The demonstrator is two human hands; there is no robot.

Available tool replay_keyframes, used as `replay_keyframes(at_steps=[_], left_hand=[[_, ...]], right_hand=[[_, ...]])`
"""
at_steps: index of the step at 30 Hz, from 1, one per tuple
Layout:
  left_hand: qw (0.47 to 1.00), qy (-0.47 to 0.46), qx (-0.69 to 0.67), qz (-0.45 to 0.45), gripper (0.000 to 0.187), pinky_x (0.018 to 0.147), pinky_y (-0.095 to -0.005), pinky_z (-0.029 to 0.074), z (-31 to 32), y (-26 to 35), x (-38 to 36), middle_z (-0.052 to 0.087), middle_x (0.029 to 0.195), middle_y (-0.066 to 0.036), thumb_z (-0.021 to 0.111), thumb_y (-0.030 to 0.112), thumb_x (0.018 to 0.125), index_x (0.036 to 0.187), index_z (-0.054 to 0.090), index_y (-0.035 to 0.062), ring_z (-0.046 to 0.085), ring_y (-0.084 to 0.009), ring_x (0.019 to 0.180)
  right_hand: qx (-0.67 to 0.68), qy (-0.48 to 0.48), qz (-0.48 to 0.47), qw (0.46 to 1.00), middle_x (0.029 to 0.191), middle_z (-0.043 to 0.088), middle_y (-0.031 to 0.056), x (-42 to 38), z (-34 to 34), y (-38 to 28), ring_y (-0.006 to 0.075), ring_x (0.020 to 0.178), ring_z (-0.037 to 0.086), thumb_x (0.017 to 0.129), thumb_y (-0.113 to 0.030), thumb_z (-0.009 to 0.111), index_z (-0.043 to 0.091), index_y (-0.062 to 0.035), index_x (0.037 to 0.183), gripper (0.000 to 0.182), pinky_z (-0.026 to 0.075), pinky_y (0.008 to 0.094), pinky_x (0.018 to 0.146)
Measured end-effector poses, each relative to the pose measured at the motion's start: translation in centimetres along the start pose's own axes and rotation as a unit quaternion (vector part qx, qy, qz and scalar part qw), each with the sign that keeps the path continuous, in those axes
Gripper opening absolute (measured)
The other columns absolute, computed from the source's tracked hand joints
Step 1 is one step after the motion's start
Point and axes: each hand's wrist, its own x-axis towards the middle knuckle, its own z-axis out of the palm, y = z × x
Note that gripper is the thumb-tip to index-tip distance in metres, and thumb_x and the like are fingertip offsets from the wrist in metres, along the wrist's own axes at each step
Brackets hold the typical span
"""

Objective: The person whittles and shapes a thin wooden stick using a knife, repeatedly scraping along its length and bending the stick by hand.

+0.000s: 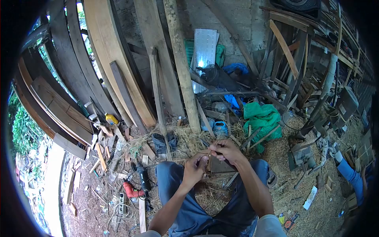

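My left hand (194,169) is raised between my knees, its fingers curled and pinched together. Close beside it on the right, my right hand (226,151) also has its fingertips pressed together. Something small and thin seems to be between the two hands, too small to name. Just below them sits a dark flat block (222,166), partly hidden by my right hand and forearm. My jeans (169,177) show on both sides of the hands.
Left on the ground are a red power tool (132,191), a dark grinder (142,176), a power strip (122,203) and wood scraps. A yellow bottle (111,119) stands by leaning boards (114,59). Green plastic (265,120) lies ahead. Another person's blue sleeve (349,173) is at right.
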Motion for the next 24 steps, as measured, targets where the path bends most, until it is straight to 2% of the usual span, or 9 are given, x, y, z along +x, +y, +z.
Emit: replay_keyframes(at_steps=[3,4,5,7,11,16,19,20,24], left_hand=[[1.0,-0.01,0.022,0.001,0.015,0.062,-0.0227,0.04,-0.1,-1.3,-0.2,0.054,0.07,0.0,0.053,0.013,0.094,0.093,0.059,-0.0001,0.047,-0.006,0.065],[1.0,-0.012,0.021,0.0,0.015,0.062,-0.0227,0.04,-0.2,-1.4,-0.5,0.054,0.07,0.0,0.053,0.013,0.094,0.093,0.059,-0.0001,0.047,-0.006,0.065],[1.0,-0.006,-0.006,-0.003,0.015,0.062,-0.0225,0.04,-0.4,-1.4,-0.8,0.054,0.07,0.0,0.053,0.013,0.095,0.093,0.059,0.0,0.047,-0.0056,0.065],[1.0,0.007,-0.03,-0.006,0.015,0.061,-0.0223,0.04,-1.1,-1.8,-1.3,0.054,0.07,0.0,0.052,0.013,0.095,0.092,0.059,0.0,0.047,-0.0053,0.065],[0.999,0.021,-0.041,0.015,0.016,0.059,-0.0227,0.039,-0.9,-2.8,-0.3,0.054,0.069,0.001,0.053,0.014,0.095,0.091,0.059,-0.0001,0.047,-0.0047,0.063],[0.999,0.033,0.02,0.019,0.014,0.056,-0.0253,0.042,0.2,-2.1,0.9,0.059,0.067,-0.003,0.055,0.011,0.093,0.093,0.062,-0.0005,0.051,-0.0071,0.061],[0.998,0.028,0.055,0.025,0.014,0.055,-0.0257,0.04,0.5,-1.7,0.8,0.056,0.063,-0.002,0.056,0.012,0.093,0.093,0.062,-0.0002,0.05,-0.0075,0.057],[0.999,0.02,0.026,0.015,0.014,0.054,-0.0255,0.04,0.5,-1.8,0.8,0.055,0.063,-0.002,0.056,0.013,0.093,0.093,0.062,-0.0001,0.048,-0.0074,0.058],[0.999,-0.012,-0.035,-0.024,0.015,0.054,-0.0247,0.038,0.7,-2.2,0.8,0.054,0.066,-0.001,0.055,0.013,0.094,0.092,0.063,0.0,0.046,-0.0072,0.059]], right_hand=[[-0.023,0.052,-0.007,0.998,0.068,0.055,0.0016,0.3,-1.7,-0.4,0.0032,0.048,0.038,0.088,-0.018,0.064,0.061,-0.0025,0.081,0.018,0.026,0.0193,0.041],[-0.05,0.128,-0.064,0.988,0.068,0.054,0.0014,1.0,-3.2,0.0,0.0039,0.047,0.037,0.087,-0.017,0.065,0.061,-0.003,0.086,0.015,0.026,0.02,0.041],[-0.049,0.129,-0.064,0.988,0.068,0.054,0.0014,0.6,-5.5,0.0,0.0039,0.047,0.037,0.087,-0.017,0.065,0.061,-0.003,0.086,0.015,0.026,0.02,0.041],[0.037,0.179,-0.139,0.973,0.068,0.054,0.0013,0.1,-7.6,-1.4,0.0044,0.049,0.04,0.087,-0.016,0.065,0.061,-0.0019,0.093,0.016,0.027,0.0201,0.041],[0.028,0.143,-0.123,0.982,0.068,0.054,0.0019,-0.9,-4.0,-1.0,0.0051,0.049,0.041,0.087,-0.015,0.064,0.06,-0.0008,0.099,0.019,0.028,0.0199,0.041],[-0.024,0.009,-0.039,0.999,0.068,0.055,0.0041,0.2,-0.1,0.8,0.0063,0.048,0.041,0.089,-0.016,0.063,0.061,0.0037,0.103,0.025,0.029,0.0204,0.041],[-0.013,0.019,-0.017,1.0,0.069,0.057,0.0046,0.6,-0.6,0.7,0.0064,0.048,0.041,0.088,-0.018,0.064,0.062,0.0059,0.099,0.026,0.029,0.0204,0.041],[-0.007,0.032,-0.018,0.999,0.068,0.057,0.0044,0.6,-0.8,0.5,0.0062,0.047,0.041,0.087,-0.018,0.066,0.063,0.0069,0.094,0.026,0.029,0.0205,0.041],[-0.027,0.023,-0.012,0.999,0.067,0.057,0.0038,0.6,-1.5,0.5,0.006,0.047,0.04,0.087,-0.018,0.066,0.064,0.0063,0.092,0.025,0.029,0.0206,0.041]])
